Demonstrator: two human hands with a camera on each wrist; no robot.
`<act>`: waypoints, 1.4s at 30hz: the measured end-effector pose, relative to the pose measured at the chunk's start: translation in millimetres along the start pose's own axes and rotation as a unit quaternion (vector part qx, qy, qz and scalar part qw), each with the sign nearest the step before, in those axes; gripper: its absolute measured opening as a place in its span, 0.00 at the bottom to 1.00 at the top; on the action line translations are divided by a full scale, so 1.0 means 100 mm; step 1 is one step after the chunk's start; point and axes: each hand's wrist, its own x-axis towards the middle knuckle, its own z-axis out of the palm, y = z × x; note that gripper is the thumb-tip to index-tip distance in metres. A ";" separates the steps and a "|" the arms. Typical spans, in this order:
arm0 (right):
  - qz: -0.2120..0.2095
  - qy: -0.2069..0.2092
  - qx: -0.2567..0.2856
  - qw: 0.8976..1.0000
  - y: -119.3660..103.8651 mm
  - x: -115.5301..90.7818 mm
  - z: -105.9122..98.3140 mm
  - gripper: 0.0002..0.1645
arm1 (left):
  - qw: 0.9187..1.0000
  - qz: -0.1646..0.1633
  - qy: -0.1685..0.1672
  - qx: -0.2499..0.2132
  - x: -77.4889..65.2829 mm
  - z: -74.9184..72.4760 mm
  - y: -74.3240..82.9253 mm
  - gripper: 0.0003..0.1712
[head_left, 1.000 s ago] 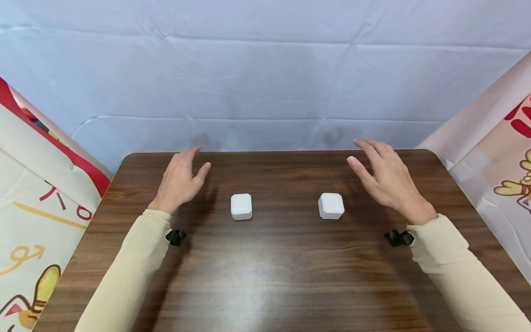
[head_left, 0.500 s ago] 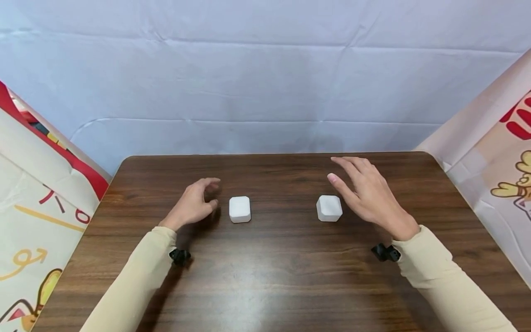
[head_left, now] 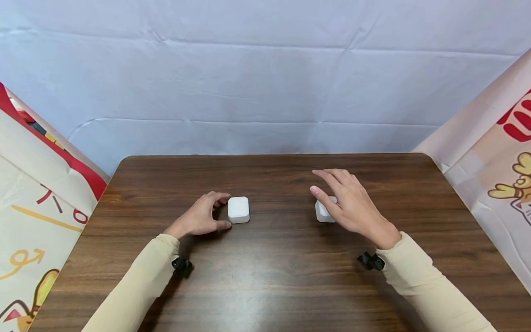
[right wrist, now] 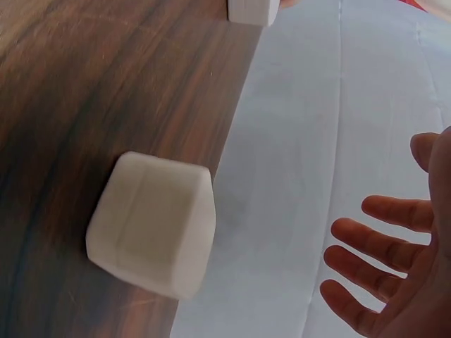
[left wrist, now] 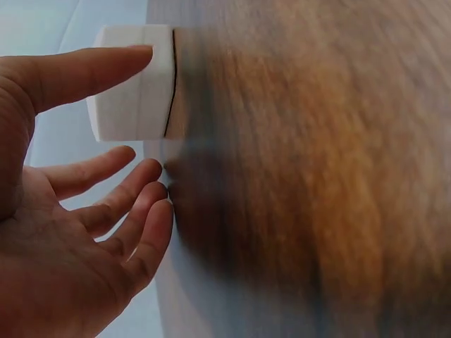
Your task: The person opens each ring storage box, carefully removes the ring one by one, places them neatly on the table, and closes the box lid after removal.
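Note:
Two small white blocks with cut corners sit apart on the brown wooden table. My left hand (head_left: pixel 202 216) is low at the left side of the left white block (head_left: pixel 238 210), thumb near its front corner and fingers by its back corner. In the left wrist view the thumb (left wrist: pixel 106 74) overlaps the block, and the fingers are relaxed with a gap to it. My right hand (head_left: pixel 350 205) hovers above the right white block (head_left: pixel 323 212), covering part of it, its fingers extended and holding nothing. The right wrist view shows that block (right wrist: pixel 151 225) apart from the fingers.
The wood-grain table (head_left: pixel 274 267) has rounded back corners. A pale cloth (head_left: pixel 249 83) hangs behind it, and printed cloths stand at the left and right sides. Small black devices (head_left: pixel 181 266) sit at both wrists.
My left hand has come down and to the right, up to the left block. My right hand has moved left and toward me, over the right block. Both blocks stay in place.

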 end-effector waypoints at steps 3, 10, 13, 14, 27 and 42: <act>-0.002 -0.006 0.005 1.000 -0.04 0.00 0.05 0.27 | 1.000 -0.003 0.003 0.003 0.00 0.03 0.01 0.44; -0.004 -0.025 0.019 0.999 -0.15 0.01 0.17 0.28 | 1.000 -0.020 0.006 0.001 0.01 0.09 0.05 0.47; -0.002 -0.038 0.024 0.999 -0.20 0.03 0.21 0.29 | 0.999 -0.036 0.016 0.004 0.03 0.12 0.07 0.47; -0.002 -0.042 0.027 0.999 -0.22 0.04 0.22 0.30 | 0.999 -0.041 0.020 0.005 0.03 0.13 0.07 0.46; -0.041 -0.078 0.055 0.995 -0.44 0.16 0.50 0.30 | 0.998 -0.044 0.036 0.007 0.05 0.16 0.04 0.41; -0.049 -0.118 0.077 0.989 -0.59 0.28 0.71 0.30 | 0.998 -0.040 0.042 0.007 0.08 0.15 0.04 0.38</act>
